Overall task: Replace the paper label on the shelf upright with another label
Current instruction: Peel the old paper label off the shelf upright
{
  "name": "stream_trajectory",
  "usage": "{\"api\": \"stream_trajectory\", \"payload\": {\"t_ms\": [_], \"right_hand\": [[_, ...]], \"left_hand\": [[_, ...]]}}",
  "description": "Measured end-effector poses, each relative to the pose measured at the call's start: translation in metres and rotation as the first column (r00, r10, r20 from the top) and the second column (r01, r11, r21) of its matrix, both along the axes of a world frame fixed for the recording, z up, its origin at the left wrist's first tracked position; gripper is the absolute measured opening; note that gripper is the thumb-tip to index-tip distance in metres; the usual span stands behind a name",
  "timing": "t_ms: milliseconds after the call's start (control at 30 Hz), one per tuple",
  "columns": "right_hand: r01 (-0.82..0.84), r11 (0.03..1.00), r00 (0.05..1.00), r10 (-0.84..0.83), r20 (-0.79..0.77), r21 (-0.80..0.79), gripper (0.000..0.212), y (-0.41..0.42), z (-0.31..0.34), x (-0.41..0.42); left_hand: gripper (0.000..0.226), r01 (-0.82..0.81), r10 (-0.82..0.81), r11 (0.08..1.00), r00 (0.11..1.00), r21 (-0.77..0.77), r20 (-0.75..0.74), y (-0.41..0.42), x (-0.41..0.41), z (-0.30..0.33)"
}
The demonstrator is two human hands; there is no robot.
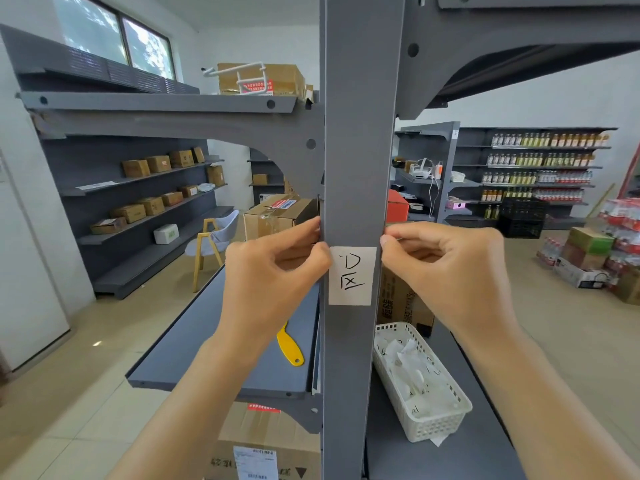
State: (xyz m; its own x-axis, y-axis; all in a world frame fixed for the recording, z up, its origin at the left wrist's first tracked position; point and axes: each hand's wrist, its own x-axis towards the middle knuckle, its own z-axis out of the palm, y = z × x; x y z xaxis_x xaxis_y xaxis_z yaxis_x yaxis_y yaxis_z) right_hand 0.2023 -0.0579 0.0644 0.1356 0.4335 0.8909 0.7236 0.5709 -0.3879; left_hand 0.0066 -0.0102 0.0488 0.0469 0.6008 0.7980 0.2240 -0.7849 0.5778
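A white paper label [351, 276] with black handwriting sits flat on the grey shelf upright [358, 150] at chest height. My left hand [273, 271] pinches at the label's upper left corner, fingertips against the upright's left edge. My right hand [446, 268] pinches at the upper right corner on the upright's right edge. Whether clear tape stretches between the two hands above the label, I cannot tell. A white plastic basket [446, 415] holding several other paper labels lies on the shelf to the lower right.
A yellow plastic scraper [290, 348] lies on the grey shelf board [194, 355] at the left. Cardboard boxes stand behind the upright and below the shelf. Further shelving with boxes and bottles lines the walls; a chair stands in the aisle.
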Motion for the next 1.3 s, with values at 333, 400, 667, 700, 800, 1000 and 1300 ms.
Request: {"api": "stream_trajectory", "payload": {"t_ms": [333,400,667,700,800,1000,1300], "right_hand": [[-0.07,0.997,0.997,0.069,-0.019,-0.03,0.014,0.0,0.003,0.004],[-0.08,0.996,0.997,0.079,-0.021,-0.041,0.013,0.001,0.004,0.005],[-0.12,0.99,0.992,0.117,-0.042,-0.077,0.011,0.001,0.006,0.006],[-0.115,0.991,0.993,0.112,-0.038,-0.073,0.011,0.0,0.006,0.005],[-0.095,0.993,0.995,0.093,-0.038,-0.064,0.011,0.0,0.005,0.004],[-0.058,0.997,0.997,0.056,-0.046,-0.05,0.013,-0.002,0.002,0.002],[-0.066,0.995,0.997,0.063,-0.055,-0.072,0.012,-0.003,0.003,0.001]], "left_hand": [[0.03,-0.003,0.003,1.0,0.996,0.006,-0.089,0.006,-0.006,0.013],[0.028,0.011,-0.012,1.0,0.996,-0.014,-0.086,0.007,-0.006,0.013],[0.045,-0.083,0.097,0.989,0.989,0.121,-0.116,0.001,-0.008,0.001],[0.036,-0.104,0.126,0.977,0.986,0.187,-0.107,0.001,-0.008,-0.001],[0.013,-0.167,0.229,0.915,0.965,0.367,-0.131,0.003,-0.009,-0.006],[0.021,-0.155,0.192,0.947,0.975,0.281,-0.112,-0.005,-0.005,-0.016],[0.005,-0.065,0.065,0.998,0.998,0.019,-0.012,-0.014,-0.001,-0.004]]}}
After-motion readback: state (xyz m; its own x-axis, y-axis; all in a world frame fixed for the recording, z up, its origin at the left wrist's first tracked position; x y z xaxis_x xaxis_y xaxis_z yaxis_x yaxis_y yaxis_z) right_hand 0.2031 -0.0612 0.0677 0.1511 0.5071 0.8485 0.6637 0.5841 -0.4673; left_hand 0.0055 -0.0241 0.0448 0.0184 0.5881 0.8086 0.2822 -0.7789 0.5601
